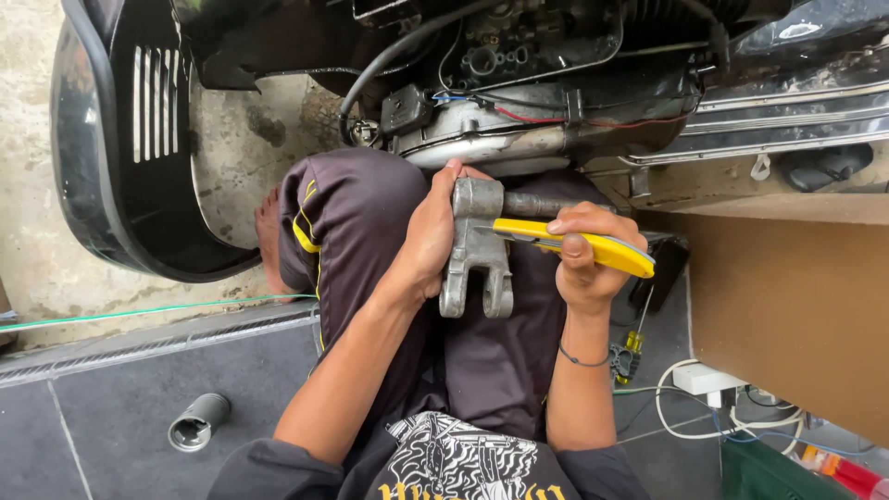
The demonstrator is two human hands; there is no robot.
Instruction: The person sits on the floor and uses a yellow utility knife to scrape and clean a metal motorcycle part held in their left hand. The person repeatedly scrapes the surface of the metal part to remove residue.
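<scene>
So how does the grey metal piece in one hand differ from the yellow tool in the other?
The metal bracket is dull grey, chunky and forked at its lower end; the yellow knife is bright, slim and tapered. The left hand holds the bracket roughly upright, while the right hand holds the knife nearly level against it. Both sit above the person's lap.

Tiled floor (111, 407) w/ metal socket (197, 422)

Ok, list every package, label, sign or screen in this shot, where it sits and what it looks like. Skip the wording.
Cardboard box: right side, beside the right hand; large, plain brown, flat faces.
Printed shirt: bottom centre, on the person; black, with a white drawing above yellow lettering.
Red package: bottom right corner, mostly cut off; kind unclear.
No screens or signs in view.
</scene>
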